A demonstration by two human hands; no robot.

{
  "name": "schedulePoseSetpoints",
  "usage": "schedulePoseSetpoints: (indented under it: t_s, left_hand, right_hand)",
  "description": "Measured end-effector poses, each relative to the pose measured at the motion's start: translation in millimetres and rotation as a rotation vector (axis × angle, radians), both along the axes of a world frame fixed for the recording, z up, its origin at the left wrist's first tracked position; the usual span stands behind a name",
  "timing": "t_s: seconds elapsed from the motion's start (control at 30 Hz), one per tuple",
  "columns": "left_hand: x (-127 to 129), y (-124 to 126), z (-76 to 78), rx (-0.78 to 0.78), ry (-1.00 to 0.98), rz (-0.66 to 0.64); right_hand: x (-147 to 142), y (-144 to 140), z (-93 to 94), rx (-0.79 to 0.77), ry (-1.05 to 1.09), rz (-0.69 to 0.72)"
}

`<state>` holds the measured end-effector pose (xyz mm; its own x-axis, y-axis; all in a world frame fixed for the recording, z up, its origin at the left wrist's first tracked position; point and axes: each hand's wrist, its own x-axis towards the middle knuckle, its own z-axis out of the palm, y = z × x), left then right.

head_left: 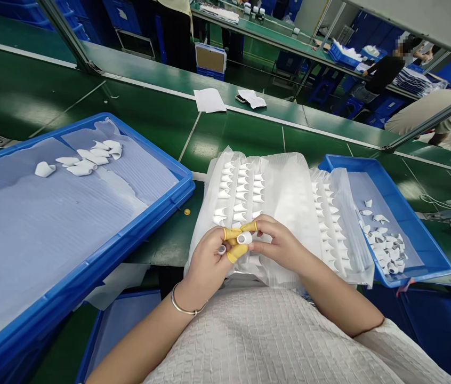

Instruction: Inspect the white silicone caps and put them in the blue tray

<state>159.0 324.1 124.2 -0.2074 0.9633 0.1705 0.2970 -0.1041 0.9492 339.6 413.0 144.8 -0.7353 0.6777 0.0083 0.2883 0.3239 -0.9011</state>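
Observation:
My left hand (pixel 209 258) and my right hand (pixel 277 242) meet low in the middle of the view, over a clear plastic sheet (pixel 289 197) lined with rows of small white caps. Both hands pinch one small white cap (pixel 243 238) between fingertips that wear yellow finger cots. A second small ring-like piece (pixel 222 249) sits by my left fingers. A metal bangle circles my left wrist.
A large blue tray (pixel 89 266) on the left holds a few white caps (pixel 89 156) on white foam. A smaller blue tray (pixel 409 213) on the right holds several loose caps. Papers (pixel 209 100) lie on the green bench behind. Other people sit at the far right.

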Motion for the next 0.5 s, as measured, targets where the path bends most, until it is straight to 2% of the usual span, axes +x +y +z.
schedulePoseSetpoints:
  t_s: [0.1,0.27,0.37,0.43,0.5]
  left_hand:
    - [-2.1,-2.0,-0.3,0.07,0.116,-0.077]
    - [-4.0,-5.6,-4.7,0.153,0.314,-0.227]
    - [-4.1,-7.7,-6.9,0.157,0.344,-0.245]
    - [-4.7,-9.0,-8.0,0.12,0.282,-0.191]
    - [-6.0,-10.1,-9.1,0.052,0.168,-0.085]
  right_hand:
    - [1.7,4.3,4.9,-0.099,-0.022,0.076]
    - [4.5,13.0,19.1,-0.395,-0.039,0.166]
    - [3.5,24.9,22.7,-0.528,-0.106,0.235]
    - [1.8,43.3,23.3,-0.527,-0.106,0.196]
    - [-0.3,71.4,22.5,-0.375,-0.112,0.025]
